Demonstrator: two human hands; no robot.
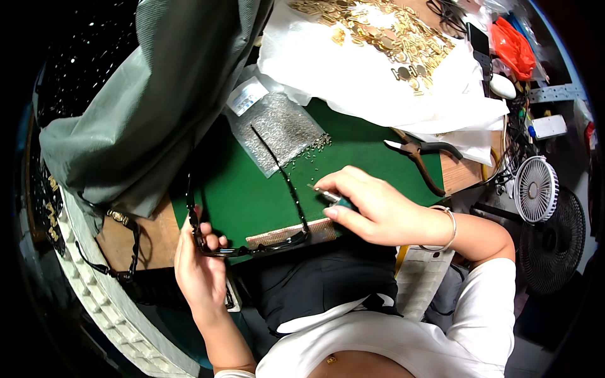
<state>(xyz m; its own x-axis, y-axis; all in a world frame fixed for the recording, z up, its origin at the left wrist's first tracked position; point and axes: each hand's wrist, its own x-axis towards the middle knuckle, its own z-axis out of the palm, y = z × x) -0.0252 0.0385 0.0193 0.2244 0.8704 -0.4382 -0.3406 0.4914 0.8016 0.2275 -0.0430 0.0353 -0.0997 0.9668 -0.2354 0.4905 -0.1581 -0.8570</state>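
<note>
My left hand (203, 258), near the mat's front left edge, is closed on one corner of a glossy black glasses frame (261, 249). Its two slim arms point away from me, and its front crosses a tan textured strip (274, 236). In my right hand (372, 208) is a short tool (329, 196) with a metal tip and a teal part; the fingers hide most of it. The tool tip is apart from the frame. Beyond the hands, a clear bag (274, 129) holds many tiny metal pieces, some spilled on the green mat (359, 135).
Pliers (416, 154) lie at the mat's right. Gold metal parts (391, 41) cover a white sheet (296, 53) at the back. Grey-green cloth (132, 126) fills the left. Another black frame with gold trim (126, 220) lies below it. Fans (535, 189) stand at right.
</note>
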